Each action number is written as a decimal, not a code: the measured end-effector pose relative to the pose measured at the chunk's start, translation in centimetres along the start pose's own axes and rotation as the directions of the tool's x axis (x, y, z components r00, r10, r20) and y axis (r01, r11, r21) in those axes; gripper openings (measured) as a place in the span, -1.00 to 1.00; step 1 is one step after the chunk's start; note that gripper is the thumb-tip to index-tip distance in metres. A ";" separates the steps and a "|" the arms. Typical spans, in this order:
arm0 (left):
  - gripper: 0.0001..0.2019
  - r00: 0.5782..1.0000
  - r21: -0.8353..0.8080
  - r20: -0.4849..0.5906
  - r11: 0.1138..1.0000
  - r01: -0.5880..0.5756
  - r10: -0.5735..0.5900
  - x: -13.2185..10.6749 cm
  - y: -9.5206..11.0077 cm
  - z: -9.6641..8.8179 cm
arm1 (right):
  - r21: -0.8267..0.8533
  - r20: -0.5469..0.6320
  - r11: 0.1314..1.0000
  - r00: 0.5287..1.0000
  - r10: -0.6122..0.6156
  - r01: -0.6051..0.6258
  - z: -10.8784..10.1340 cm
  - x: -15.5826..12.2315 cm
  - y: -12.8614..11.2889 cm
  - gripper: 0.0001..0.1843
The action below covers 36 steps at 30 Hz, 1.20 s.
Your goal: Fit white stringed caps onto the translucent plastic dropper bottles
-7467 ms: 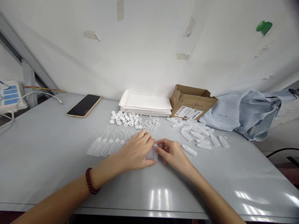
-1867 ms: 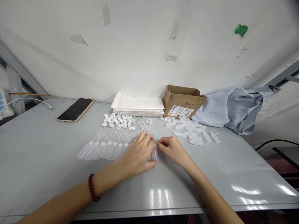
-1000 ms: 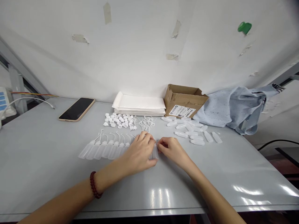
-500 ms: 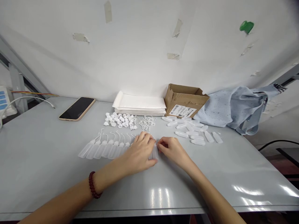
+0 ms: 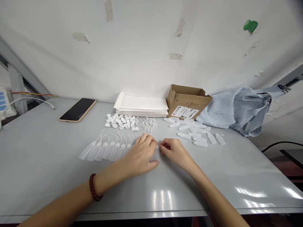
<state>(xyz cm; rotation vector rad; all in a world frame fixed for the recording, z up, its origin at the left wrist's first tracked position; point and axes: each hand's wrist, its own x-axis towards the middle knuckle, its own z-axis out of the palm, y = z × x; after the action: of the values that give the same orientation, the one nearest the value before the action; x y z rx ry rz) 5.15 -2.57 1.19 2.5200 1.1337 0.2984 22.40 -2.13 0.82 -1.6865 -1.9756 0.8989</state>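
Backdrop: white wall [image 5: 142, 47] with tape scraps; grey glossy table [image 5: 127, 198] below.
Box: cardboard box [image 5: 189, 102], open top, at the wall; from here I can't see its contents.
Bottle row: clear capless bottles [image 5: 94, 152] lying side by side, necks away from me, thin white cords at most visible necks; contents unclear.
Loose bottles: scattered bottles [image 5: 184, 136] right, in front of the box.
Small parts: white caps [image 5: 121, 121] heaped beside tangled straps [image 5: 148, 124], in front of white envelopes [image 5: 142, 105].
Left hand: [image 5: 142, 154] palm down across the row, fingers arched, thumb apart near the end bottle's base; I can't tell how firmly it holds.
End bottle: [image 5: 157, 154] right end of the row, between both hands.
Right hand: [image 5: 174, 149] fingers curled, narrow pinch near that neck; I can't tell what's between the fingertips.
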 end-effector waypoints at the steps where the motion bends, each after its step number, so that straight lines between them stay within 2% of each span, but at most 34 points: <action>1: -0.61 1.000 -0.001 0.001 1.000 -0.001 0.001 0.0 0.0 0.0 | 0.003 0.000 1.000 1.000 -0.002 0.002 0.0 0.0 0.0 -0.81; 19: -0.58 1.000 -0.003 0.016 1.000 0.002 -0.002 0.0 0.1 0.0 | -0.007 0.005 1.000 1.000 0.001 -0.001 0.0 -0.2 -0.1 -0.81; 24: -0.55 1.000 -0.003 0.005 1.000 -0.001 0.001 0.0 0.0 0.1 | 0.041 -0.008 0.999 1.000 -0.001 0.001 -0.4 -0.1 0.0 -0.82; 27: -0.49 1.000 -0.010 -0.008 1.000 -0.010 0.010 -0.1 -0.2 0.0 | 0.064 -0.084 0.998 0.996 0.021 -0.015 -1.2 0.1 0.3 -0.82; 29: -0.45 1.000 -0.019 -0.013 1.000 -0.006 0.006 -0.2 -0.5 -0.3 | 0.022 -0.178 0.998 0.983 0.053 -0.050 -1.9 0.2 0.6 -0.83; 33: -0.41 0.998 -0.068 -0.053 0.997 0.035 -0.038 -0.2 -1.4 -1.2 | -0.190 -0.371 0.971 0.926 0.068 -0.148 -3.4 0.7 1.7 -0.80; 36: -0.53 0.984 -0.107 -0.143 0.990 0.091 -0.106 -0.1 -2.3 -1.9 | -0.339 -0.430 0.910 0.900 0.077 -0.240 -4.2 0.9 2.7 -0.75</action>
<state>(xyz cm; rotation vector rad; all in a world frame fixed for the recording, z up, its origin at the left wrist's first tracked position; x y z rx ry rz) 2.87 -0.79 2.01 2.3776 1.2628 0.5110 27.00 -0.18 1.91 -2.0755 -1.8143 0.1676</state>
